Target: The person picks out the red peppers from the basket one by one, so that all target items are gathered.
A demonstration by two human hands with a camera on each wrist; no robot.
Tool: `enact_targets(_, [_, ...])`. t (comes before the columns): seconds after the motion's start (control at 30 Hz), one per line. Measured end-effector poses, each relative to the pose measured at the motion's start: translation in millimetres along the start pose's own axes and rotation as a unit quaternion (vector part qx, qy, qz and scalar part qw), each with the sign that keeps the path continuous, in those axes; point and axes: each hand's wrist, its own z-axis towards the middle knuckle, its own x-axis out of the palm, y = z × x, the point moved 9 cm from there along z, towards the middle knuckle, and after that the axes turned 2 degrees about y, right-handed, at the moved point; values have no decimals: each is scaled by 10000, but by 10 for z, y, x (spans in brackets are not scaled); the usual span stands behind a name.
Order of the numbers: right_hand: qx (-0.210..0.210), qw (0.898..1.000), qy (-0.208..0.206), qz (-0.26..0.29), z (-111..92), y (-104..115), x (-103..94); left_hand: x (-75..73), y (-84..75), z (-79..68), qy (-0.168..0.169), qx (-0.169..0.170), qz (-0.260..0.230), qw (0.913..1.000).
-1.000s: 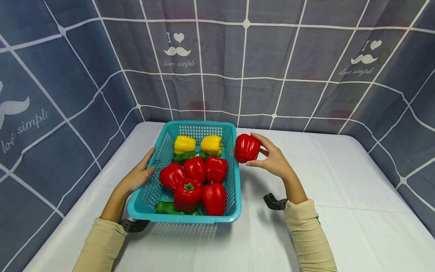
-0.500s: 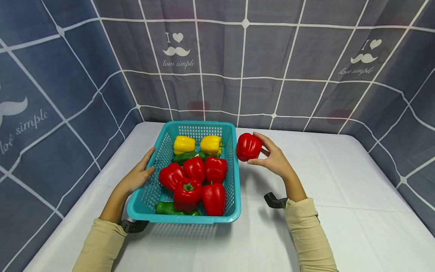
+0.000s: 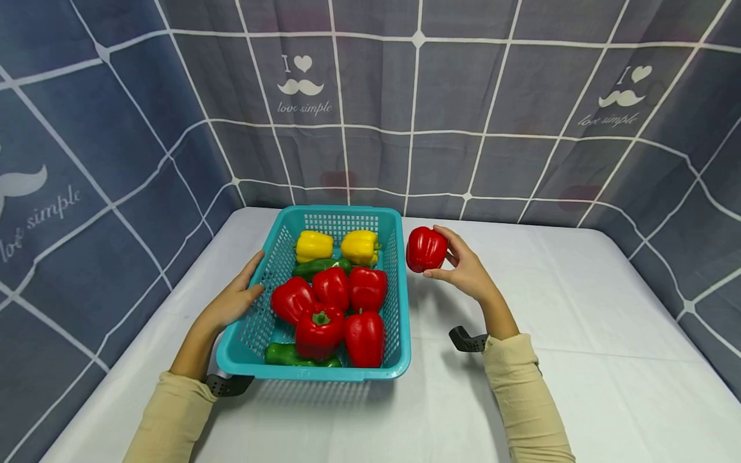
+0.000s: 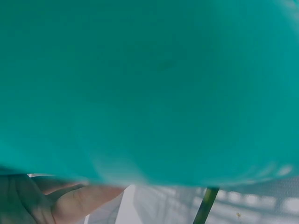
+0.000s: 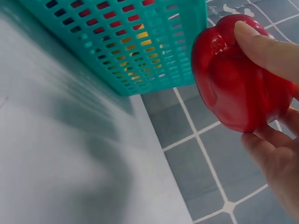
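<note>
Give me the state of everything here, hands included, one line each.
Basket, upright, loaded with vegetables.
Held red pepper, whole where visible, in the air.
Five other red peppers, in the basket, unheld.
Two yellow peppers, in the basket, unheld.
Two green vegetables, in the basket, partly hidden.
Left hand, thumb over the basket's left rim.
Right hand, fingers gripping the held pepper.
White tablecloth, spread, creased.
Curtain, hanging, wrinkled.

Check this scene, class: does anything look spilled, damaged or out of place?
Nothing looks spilled or damaged. One red pepper stands out: the right hand holds it outside the teal basket, while five other red peppers lie inside.
</note>
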Motion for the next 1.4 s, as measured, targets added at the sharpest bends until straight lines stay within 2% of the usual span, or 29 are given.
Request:
enact_targets(0.2, [138,9999,70,44,-56,157,35,3,7,-6,-5,15,-1,10000])
enact_targets(0.6, [310,9995,89,-21,43,-317,68,0,2,3,-9,-30,-35,10000])
enact_targets(1.4, [654,9968,454,-105,37,-569,189,6,-56,-20,-10,22,-35,10000])
